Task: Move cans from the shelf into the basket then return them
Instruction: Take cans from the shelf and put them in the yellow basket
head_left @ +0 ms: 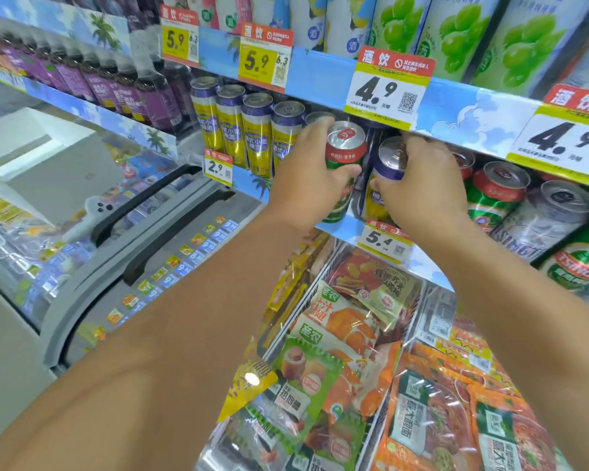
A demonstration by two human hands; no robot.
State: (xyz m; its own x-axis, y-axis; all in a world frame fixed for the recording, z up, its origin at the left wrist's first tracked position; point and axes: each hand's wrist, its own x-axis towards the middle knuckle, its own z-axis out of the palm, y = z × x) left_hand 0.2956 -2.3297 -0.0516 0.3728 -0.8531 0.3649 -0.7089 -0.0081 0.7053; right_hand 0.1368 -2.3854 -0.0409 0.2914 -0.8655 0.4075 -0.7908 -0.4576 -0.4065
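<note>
Left hand (pixel 306 178): I see it gripping a red-and-green can (pixel 342 164) at centre frame, fingers behind, thumb across the front.
Right hand (pixel 425 185): it grips a purple-and-gold can (pixel 386 168), fingers curled over its top rim, thumb on its side.
Cans: both tilted, side by side at the front edge of the middle shelf (pixel 347 229).
Row of gold cans (pixel 242 130): upright on the same shelf, left of my hands.
Price tag 5.4 (pixel 385 239): on the shelf edge, just below my hands.
Snack packets (pixel 354 351): lower centre and right of frame.
</note>
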